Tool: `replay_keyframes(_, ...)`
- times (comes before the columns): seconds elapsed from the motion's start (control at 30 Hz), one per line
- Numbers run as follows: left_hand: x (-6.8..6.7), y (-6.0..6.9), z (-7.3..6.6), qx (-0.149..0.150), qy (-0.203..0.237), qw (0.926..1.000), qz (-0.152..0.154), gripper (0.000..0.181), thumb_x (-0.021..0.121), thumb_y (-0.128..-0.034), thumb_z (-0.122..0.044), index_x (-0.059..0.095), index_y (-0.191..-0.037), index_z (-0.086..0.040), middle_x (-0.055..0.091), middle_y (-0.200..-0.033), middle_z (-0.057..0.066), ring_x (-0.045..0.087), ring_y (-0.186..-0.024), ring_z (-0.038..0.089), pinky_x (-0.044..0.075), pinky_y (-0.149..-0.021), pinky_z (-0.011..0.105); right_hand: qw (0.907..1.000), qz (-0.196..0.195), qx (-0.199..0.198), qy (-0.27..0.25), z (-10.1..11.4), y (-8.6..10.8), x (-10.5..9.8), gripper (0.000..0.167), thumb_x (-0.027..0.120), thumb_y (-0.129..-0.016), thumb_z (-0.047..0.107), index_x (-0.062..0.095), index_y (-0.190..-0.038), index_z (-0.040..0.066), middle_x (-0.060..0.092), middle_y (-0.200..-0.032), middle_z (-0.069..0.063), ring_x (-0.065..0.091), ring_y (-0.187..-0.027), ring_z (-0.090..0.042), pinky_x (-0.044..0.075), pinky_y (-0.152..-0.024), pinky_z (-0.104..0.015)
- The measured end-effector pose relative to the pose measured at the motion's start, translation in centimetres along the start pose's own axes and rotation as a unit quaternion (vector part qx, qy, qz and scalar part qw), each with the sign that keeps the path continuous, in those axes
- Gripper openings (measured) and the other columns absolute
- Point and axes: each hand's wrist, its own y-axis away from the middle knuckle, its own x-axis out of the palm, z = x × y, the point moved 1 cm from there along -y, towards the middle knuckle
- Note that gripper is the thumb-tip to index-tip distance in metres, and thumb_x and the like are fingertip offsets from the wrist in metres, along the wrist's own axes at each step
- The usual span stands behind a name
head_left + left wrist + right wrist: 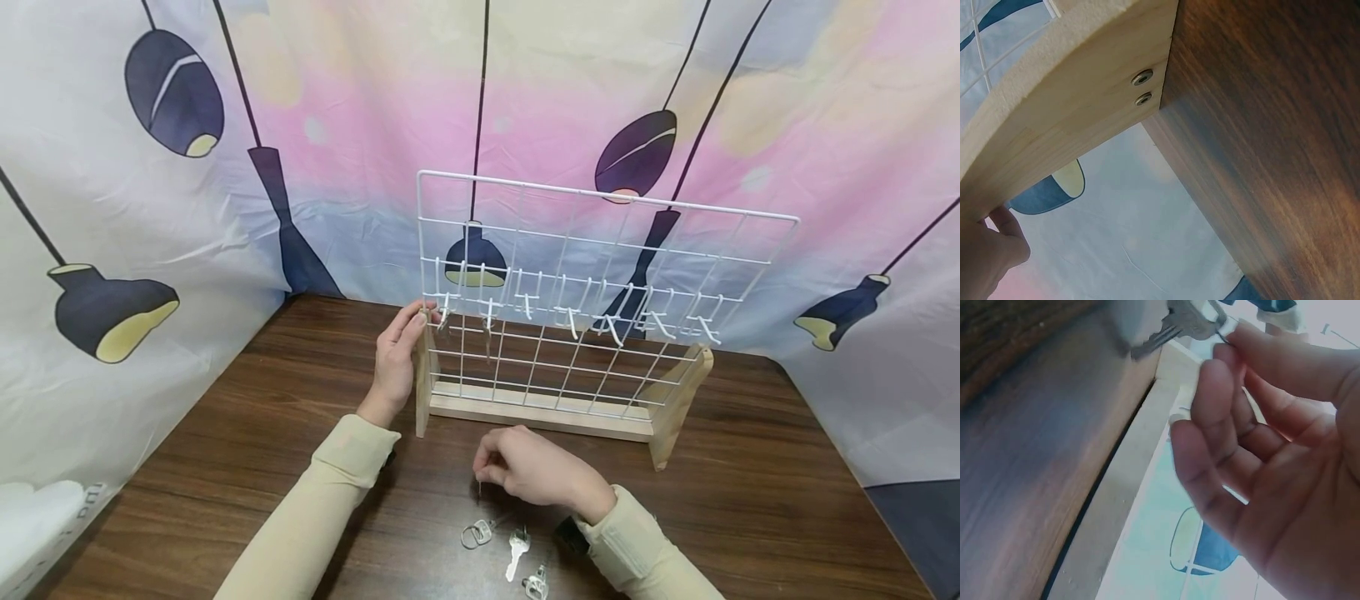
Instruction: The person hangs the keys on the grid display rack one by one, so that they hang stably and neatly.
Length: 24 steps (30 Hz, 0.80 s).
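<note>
My left hand (pixel 397 358) grips the top of the left wooden end panel (pixel 423 383) of a white wire rack (pixel 570 333). In the left wrist view, its fingers (pixel 1007 228) hold the panel's edge. In front of the rack, my right hand (pixel 536 467) pinches a key ring between thumb and fingertips; a silver key (pixel 1188 322) hangs from it just above the table, clearest in the right wrist view. Several keys lie near me, among them a key with a ring (pixel 477 533) and a single key (pixel 517 554). Keys (pixel 488 329) appear to hang on the leftmost hooks.
A row of white hooks (pixel 611 329) crosses the rack's wire grid. The rack stands on a brown wooden table (pixel 247 467), with a right wooden end panel (pixel 681 408). Behind hangs a curtain (pixel 360 125) printed with lamps. A white object with lettering (pixel 45 533) sits at lower left.
</note>
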Motion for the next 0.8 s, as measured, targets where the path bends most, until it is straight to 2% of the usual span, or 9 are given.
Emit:
replay_keyframes(0.13, 0.0, 0.0, 0.0, 0.000, 0.003, 1.0000, 0.000, 0.036, 0.045, -0.1028, -0.017, 0.055, -0.125, 0.010, 0.065, -0.099, -0.001, 0.058, -0.100, 0.015, 0.045, -0.089, 0.026, 0.9986, -0.033, -0.010, -0.040, -0.1, 0.1, -0.6, 0.004, 0.067, -0.093, 0.020, 0.066, -0.089, 0.017, 0.061, -0.081, 0.016, 0.053, -0.069, -0.001, 0.049, -0.067, -0.020)
replay_keyframes(0.23, 0.0, -0.1, 0.1, 0.000, 0.003, 1.0000, 0.000, 0.037, 0.044, -0.1030, -0.017, 0.055, -0.125, 0.011, 0.065, -0.099, -0.003, 0.058, -0.100, 0.015, 0.045, -0.089, 0.026, 0.9945, -0.068, -0.009, -0.080, 0.1, 0.1, -1.0, 0.007, 0.066, -0.093, 0.023, 0.066, -0.092, 0.017, 0.062, -0.084, 0.014, 0.057, -0.074, -0.003, 0.051, -0.070, -0.022)
replay_keyframes(0.33, 0.0, 0.0, 0.1, -0.001, -0.002, 1.0000, 0.000, 0.036, 0.045, -0.1030, -0.018, 0.056, -0.125, 0.009, 0.065, -0.099, -0.003, 0.058, -0.100, 0.016, 0.045, -0.088, 0.026, 0.9863, -0.111, -0.002, -0.122, 0.3, 0.1, -1.4, 0.008, 0.066, -0.094, 0.026, 0.066, -0.094, 0.018, 0.063, -0.085, 0.011, 0.059, -0.077, -0.006, 0.052, -0.071, -0.025)
replay_keyframes(0.43, 0.0, 0.0, 0.0, -0.003, -0.009, 1.0000, -0.001, 0.036, 0.045, -0.1030, -0.019, 0.057, -0.125, 0.007, 0.064, -0.100, -0.003, 0.058, -0.101, 0.016, 0.045, -0.088, 0.027, 0.9735, -0.162, 0.004, -0.162, 0.4, 0.0, -1.8, 0.007, 0.066, -0.093, 0.026, 0.066, -0.095, 0.020, 0.065, -0.086, 0.010, 0.059, -0.076, -0.009, 0.053, -0.069, -0.028)
replay_keyframes(0.5, 0.0, 0.0, 0.0, -0.004, -0.009, 1.0000, 0.000, 0.036, 0.045, -0.1030, -0.019, 0.057, -0.125, 0.007, 0.065, -0.100, -0.003, 0.058, -0.101, 0.016, 0.045, -0.089, 0.026, 0.9626, -0.200, 0.004, -0.183, 0.5, 0.0, -2.0, 0.005, 0.066, -0.093, 0.025, 0.066, -0.096, 0.021, 0.066, -0.086, 0.010, 0.059, -0.074, -0.011, 0.052, -0.066, -0.029)
replay_keyframes(0.6, 0.0, 0.0, 0.1, -0.005, -0.007, 1.0000, 0.000, 0.036, 0.044, -0.1032, -0.018, 0.057, -0.125, 0.008, 0.065, -0.100, -0.003, 0.058, -0.101, 0.016, 0.045, -0.090, 0.026, 0.9409, -0.259, 0.005, -0.218, 0.7, -0.2, -2.4, 0.005, 0.067, -0.093, 0.022, 0.066, -0.095, 0.019, 0.066, -0.085, 0.007, 0.059, -0.073, -0.014, 0.050, -0.063, -0.027)
replay_keyframes(0.8, 0.0, -0.1, 0.0, 0.000, -0.004, 1.0000, 0.000, 0.037, 0.043, -0.1035, -0.015, 0.054, -0.125, 0.012, 0.065, -0.099, -0.005, 0.058, -0.101, 0.014, 0.045, -0.090, 0.025, 0.8798, -0.354, -0.021, -0.317, 1.3, -0.5, -3.0, 0.009, 0.067, -0.093, 0.012, 0.065, -0.096, 0.003, 0.062, -0.084, -0.009, 0.057, -0.071, -0.016, 0.051, -0.063, -0.027)
